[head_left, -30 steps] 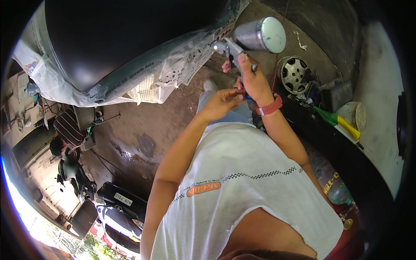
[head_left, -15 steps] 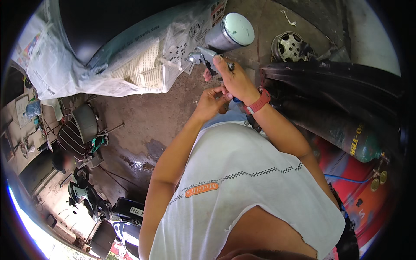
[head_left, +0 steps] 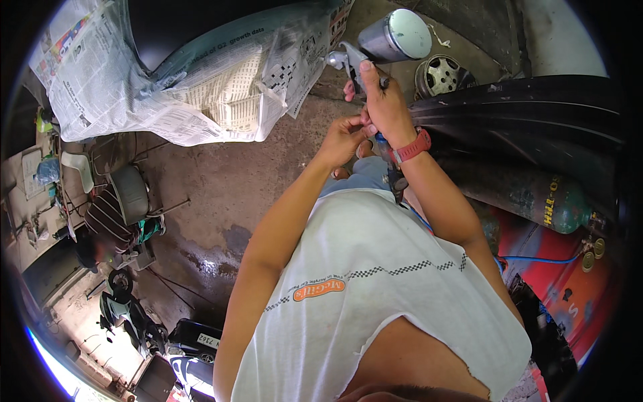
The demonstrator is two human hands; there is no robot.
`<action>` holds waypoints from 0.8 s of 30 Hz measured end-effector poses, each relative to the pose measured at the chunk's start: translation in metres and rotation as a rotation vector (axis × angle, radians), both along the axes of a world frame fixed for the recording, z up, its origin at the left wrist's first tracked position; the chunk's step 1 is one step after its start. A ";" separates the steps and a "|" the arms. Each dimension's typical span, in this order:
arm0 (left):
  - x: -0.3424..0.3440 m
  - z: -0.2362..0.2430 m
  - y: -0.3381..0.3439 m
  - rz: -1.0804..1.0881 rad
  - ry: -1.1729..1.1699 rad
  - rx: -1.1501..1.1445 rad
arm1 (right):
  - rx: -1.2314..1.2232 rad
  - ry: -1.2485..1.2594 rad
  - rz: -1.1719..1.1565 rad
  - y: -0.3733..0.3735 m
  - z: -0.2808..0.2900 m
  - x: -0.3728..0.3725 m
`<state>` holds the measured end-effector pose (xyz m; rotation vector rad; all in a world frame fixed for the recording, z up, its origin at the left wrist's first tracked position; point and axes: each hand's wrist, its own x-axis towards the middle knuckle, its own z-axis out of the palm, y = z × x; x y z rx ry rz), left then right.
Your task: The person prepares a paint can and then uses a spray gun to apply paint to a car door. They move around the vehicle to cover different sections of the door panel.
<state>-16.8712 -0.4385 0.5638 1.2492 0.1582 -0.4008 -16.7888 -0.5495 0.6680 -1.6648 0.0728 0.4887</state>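
Observation:
My right hand (head_left: 388, 110), a red watch at its wrist, grips a silver spray gun (head_left: 351, 63) by the handle; its metal cup (head_left: 395, 35) points up and right. My left hand (head_left: 340, 141) is closed at the handle's bottom, its thumb and fingertips around a small fitting (head_left: 368, 127), partly hidden, above a blue piece (head_left: 380, 144). Beyond the gun, a dark curved panel (head_left: 167, 27) is edged with newspaper and plastic masking (head_left: 187, 114).
Right: a black panel (head_left: 516, 107), gas cylinder (head_left: 509, 197), blue hose (head_left: 542, 258), red painted surface (head_left: 562, 315) and wheel cover (head_left: 435, 77). Left: a person in striped clothing (head_left: 107, 221), bent beside a grey chair (head_left: 127, 194), a cluttered bench (head_left: 30, 201) and parked scooter (head_left: 127, 321).
The gun and both hands shifted left in view, then back up and right. The view has turned, showing more of the cylinder and red surface. My grip looks much the same.

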 end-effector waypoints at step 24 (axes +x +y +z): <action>-0.230 -0.176 0.115 -0.012 0.567 0.932 | 0.167 -0.109 0.024 -0.045 0.019 0.119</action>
